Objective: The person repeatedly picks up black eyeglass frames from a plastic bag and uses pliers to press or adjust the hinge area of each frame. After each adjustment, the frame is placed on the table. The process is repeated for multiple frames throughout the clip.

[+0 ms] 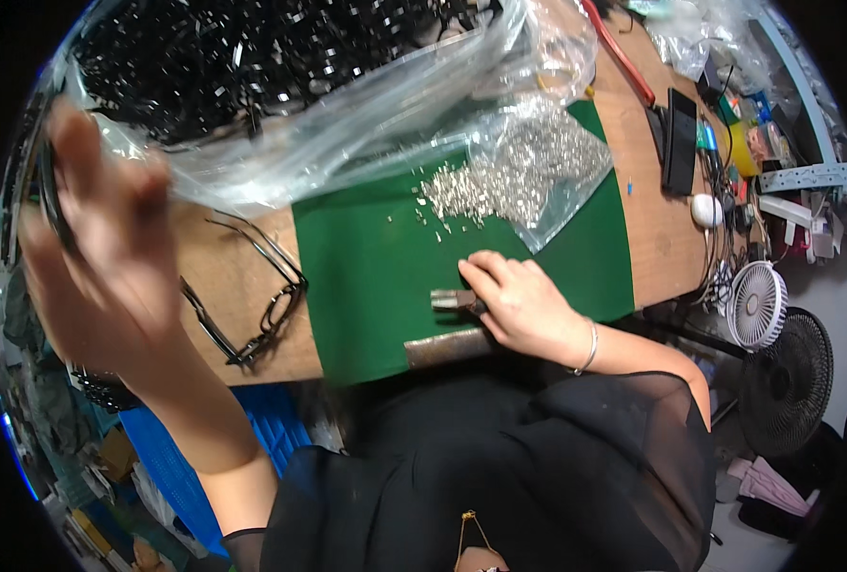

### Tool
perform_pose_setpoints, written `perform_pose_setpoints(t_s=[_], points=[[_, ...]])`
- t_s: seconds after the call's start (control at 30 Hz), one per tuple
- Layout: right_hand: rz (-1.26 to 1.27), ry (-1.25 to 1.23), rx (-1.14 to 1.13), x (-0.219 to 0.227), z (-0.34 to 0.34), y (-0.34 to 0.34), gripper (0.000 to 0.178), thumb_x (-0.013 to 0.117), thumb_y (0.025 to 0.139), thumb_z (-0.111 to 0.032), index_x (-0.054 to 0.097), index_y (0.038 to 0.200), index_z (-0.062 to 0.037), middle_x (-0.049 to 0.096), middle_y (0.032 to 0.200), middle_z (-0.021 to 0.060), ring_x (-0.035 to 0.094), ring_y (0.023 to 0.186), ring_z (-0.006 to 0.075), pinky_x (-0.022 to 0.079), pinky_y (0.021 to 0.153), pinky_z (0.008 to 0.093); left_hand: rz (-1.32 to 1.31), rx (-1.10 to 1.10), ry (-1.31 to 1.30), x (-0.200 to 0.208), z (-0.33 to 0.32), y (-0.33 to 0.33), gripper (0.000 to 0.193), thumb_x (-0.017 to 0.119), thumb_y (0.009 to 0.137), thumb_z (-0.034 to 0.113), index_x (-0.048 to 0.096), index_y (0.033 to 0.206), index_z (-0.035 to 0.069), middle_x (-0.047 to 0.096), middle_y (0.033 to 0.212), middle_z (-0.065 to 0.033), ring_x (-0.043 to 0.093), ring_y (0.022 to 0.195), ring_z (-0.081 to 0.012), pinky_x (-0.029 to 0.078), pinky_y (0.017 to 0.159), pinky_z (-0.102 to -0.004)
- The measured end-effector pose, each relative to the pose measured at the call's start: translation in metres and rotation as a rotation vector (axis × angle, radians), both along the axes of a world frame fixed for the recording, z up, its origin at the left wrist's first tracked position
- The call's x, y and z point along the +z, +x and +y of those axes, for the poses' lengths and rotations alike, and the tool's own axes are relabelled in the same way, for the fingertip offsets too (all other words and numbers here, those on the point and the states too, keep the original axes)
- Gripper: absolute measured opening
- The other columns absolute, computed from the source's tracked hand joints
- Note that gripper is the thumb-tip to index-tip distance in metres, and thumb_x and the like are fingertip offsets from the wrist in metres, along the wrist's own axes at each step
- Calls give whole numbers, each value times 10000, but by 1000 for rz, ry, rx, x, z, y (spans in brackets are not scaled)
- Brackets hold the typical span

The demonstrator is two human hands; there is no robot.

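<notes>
At the far left, my left hand [109, 248] is raised and smeared by motion. A thin, dark, curved piece [53, 205] runs along its fingers; whether they grip it I cannot make out. My right hand [530, 303] rests over the green mat [366, 276], closed around a pair of pliers [456, 301] whose metal jaws point left. Small silvery metal pieces [461, 195] spill from a clear plastic bag [561, 162] beyond that hand. Black eyeglass frames [242, 358] lie on the wooden table, left of the mat.
A big clear bag [347, 124] full of black glossy parts [204, 62] fills the back left. A flat metal bar [447, 347] lies at the mat's front edge. To the right are a red-handled tool [623, 57], a black phone [680, 143], cables and a white fan [757, 305].
</notes>
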State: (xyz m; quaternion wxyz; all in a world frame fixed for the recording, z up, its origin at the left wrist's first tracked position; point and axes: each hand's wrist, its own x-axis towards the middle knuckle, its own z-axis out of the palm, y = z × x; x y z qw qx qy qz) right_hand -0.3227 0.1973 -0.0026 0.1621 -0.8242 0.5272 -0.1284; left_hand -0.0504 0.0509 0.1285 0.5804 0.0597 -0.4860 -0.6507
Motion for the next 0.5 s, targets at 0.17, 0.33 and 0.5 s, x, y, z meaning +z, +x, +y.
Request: perform_pose_setpoints(t_s=[0.17, 0.33, 0.5], points=[[-247, 41, -181, 3, -16, -13, 294, 607, 685, -58, 521, 962, -13, 534, 862, 144, 555, 751, 321, 458, 662, 395, -245, 132, 426, -60, 124, -37, 659, 648, 767, 27, 205, 1255, 12, 516, 1103, -224, 614, 604, -216, 538, 681, -340], [-150, 114, -196, -22, -29, -2, 126, 610, 722, -81, 526, 782, -9, 531, 746, 157, 531, 694, 344, 425, 618, 406, -441, 183, 530, -84, 159, -67, 606, 594, 753, -44, 229, 1233, 15, 522, 1065, -217, 616, 687, -214, 538, 621, -311], [-91, 94, -166, -24, -32, -2, 146, 610, 716, -83, 510, 792, -8, 519, 726, 161, 534, 704, 344, 425, 622, 419, -424, 187, 497, -91, 164, -65, 782, 625, 720, -77, 127, 1310, 46, 510, 1081, -212, 591, 742, -141, 506, 648, -243]])
